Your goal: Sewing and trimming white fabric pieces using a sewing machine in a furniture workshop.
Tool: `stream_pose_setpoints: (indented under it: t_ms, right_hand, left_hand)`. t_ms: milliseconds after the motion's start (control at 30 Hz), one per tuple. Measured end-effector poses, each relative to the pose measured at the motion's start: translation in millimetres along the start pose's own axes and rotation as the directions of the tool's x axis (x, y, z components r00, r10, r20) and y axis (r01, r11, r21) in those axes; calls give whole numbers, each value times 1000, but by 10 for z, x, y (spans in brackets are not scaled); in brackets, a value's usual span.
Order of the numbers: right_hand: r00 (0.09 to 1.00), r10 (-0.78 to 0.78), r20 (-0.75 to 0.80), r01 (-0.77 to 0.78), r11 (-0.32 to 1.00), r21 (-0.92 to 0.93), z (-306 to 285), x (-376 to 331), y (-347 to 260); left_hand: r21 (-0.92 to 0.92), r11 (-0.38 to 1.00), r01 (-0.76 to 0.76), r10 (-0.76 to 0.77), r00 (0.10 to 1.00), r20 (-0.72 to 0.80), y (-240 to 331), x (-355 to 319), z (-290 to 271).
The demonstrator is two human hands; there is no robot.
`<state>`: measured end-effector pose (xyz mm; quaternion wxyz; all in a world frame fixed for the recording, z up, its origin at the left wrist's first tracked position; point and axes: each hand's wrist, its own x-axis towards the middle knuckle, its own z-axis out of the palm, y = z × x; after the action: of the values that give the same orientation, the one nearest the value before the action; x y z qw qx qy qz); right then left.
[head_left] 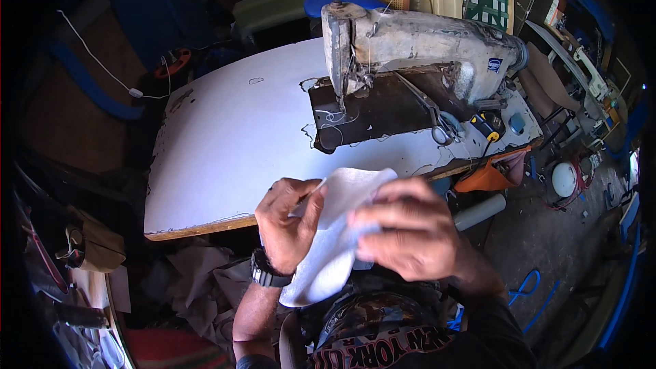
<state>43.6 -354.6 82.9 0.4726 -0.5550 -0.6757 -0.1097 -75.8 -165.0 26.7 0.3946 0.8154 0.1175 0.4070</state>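
Observation:
A piece of white cloth (331, 249) hangs between my hands, just in front of the table's near edge. My left hand (290, 222), with a dark watch on its wrist, pinches the cloth's upper left edge between thumb and fingers. Over the cloth's right side lies my right hand (410, 229); its fingers are smeared by motion, so their grip is unclear. Beyond them, a worn grey sewing machine (424, 44) stands on the white table (232, 143). Loose thread lies under its needle area.
Scissors (437, 119), a yellow and black tape measure (486, 125) and a small blue object (516, 123) lie right of the machine bed. An orange pouch (495, 172) hangs at the table's right edge. Fabric scraps (205, 280) lie below the table, at left.

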Motion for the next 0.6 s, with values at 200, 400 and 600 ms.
stream_pose_setpoints:
  t_ms: [200,400,600]
  right_hand:
    - [974,196,115,-197,980,-1,72,-134,170]
    - [920,392,2,-385,904,188,239,-154,274]
    - [868,496,-29,-466,834,297,315,-171,272]
  left_hand:
    - [-149,981,125,-109,988,111,43,11,55]
    - [-252,950,186,-137,971,197,129,-162,78]
    - [-231,929,288,-215,931,295,201,-225,24]
